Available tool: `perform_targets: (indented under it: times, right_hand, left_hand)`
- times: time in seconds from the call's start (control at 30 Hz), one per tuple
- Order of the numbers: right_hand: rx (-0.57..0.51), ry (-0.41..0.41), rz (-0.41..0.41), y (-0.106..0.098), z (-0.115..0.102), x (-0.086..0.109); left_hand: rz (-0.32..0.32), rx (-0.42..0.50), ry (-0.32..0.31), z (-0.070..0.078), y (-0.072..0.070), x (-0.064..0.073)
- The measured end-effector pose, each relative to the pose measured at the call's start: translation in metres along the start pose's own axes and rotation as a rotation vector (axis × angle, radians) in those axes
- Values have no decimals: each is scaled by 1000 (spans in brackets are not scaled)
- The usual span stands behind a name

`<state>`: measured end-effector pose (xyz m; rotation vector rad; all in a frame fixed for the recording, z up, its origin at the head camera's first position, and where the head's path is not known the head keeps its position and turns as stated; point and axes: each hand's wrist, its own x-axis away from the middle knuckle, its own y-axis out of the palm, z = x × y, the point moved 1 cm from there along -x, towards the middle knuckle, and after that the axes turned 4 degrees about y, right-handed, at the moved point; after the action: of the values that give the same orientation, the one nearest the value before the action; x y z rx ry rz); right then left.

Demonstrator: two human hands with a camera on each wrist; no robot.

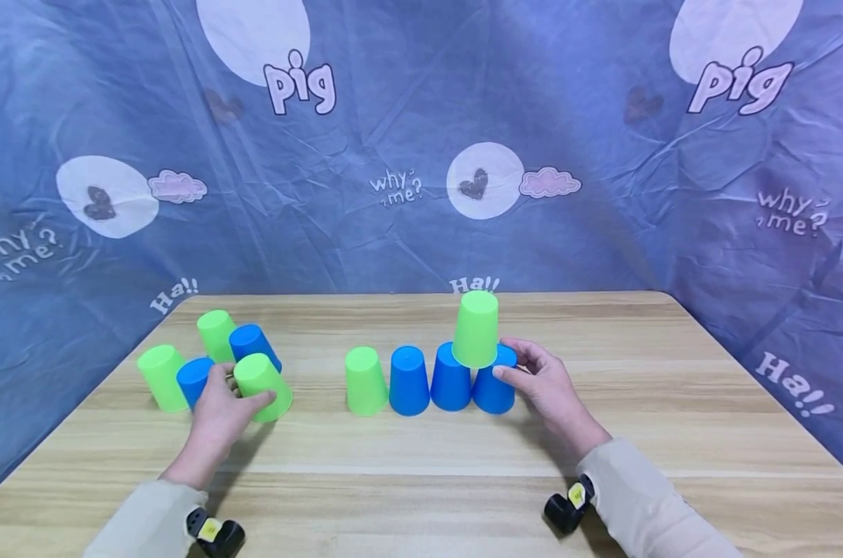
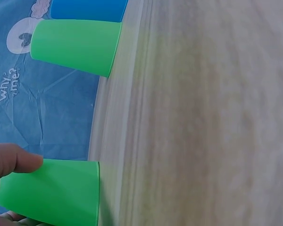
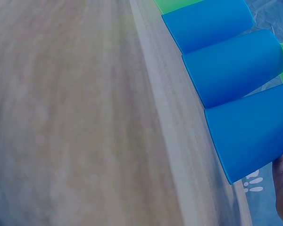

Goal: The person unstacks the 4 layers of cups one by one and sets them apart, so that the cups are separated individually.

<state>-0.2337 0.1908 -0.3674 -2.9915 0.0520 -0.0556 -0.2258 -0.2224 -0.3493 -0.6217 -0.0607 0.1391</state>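
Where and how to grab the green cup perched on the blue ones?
I'd pinch the green cup mid-wall, on opposite sides, coming from the right: the right hand is there. It's upright but inverted, narrower on top, with walls free; gripping lower risks nudging the blue cups under its rim.

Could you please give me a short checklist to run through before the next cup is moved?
1. Left grip secure on the nearest green cup: ok, thumb and fingers hold its sides.
2. That cup lifted off the table: cannot tell.
3. Right grip free: not ok, it pinches the rightmost blue cup.
4. Raised green cup supported: ok, it appears to rest across the rightmost blue cup and the middle blue cup.
5. Bottom row mouth down: ok, including the leftmost blue cup and the end green cup.
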Motion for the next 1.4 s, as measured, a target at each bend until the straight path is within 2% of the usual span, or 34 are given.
perform_targets:
  times: [0.27, 0.37, 0.43, 0.57, 0.67, 0.73, 0.83, 0.97, 1.13, 1.27, 1.4]
  right_hand:
    - [-10, -11, -8, 2, 1, 1]
    - [-17, -16, -8, 3, 2, 1]
    - [-21, -19, -7, 3, 2, 1]
    - [-14, -16, -1, 4, 3, 1]
    - [-10, -9, 6, 3, 3, 3]
    - [-6, -4, 10, 3, 3, 4]
    - [-7, 0, 9, 2, 3, 5]
    - [-13, 7, 16, -1, 3, 6]
    - [-14, 5, 22, -1, 3, 4]
    - [-25, -1, 24, 2, 4, 2]
    - [-61, -10, 46, 4, 4, 1]
  left_hand:
    - [10, 6, 17, 0, -2, 3]
    - [65, -5, 61, 3, -4, 6]
    - [128, -10, 105, 8, -6, 9]
    - [303, -9, 243, 19, -8, 14]
    - [430, 1, 409, 33, -4, 19]
    - [476, -1, 526, 42, 1, 22]
    - [502, -2, 672, 57, 13, 26]
    - [486, 106, 762, 73, 34, 26]
    - [421, 280, 789, 89, 63, 25]
    - [322, 356, 759, 99, 82, 28]
    - [192, 429, 672, 116, 100, 29]
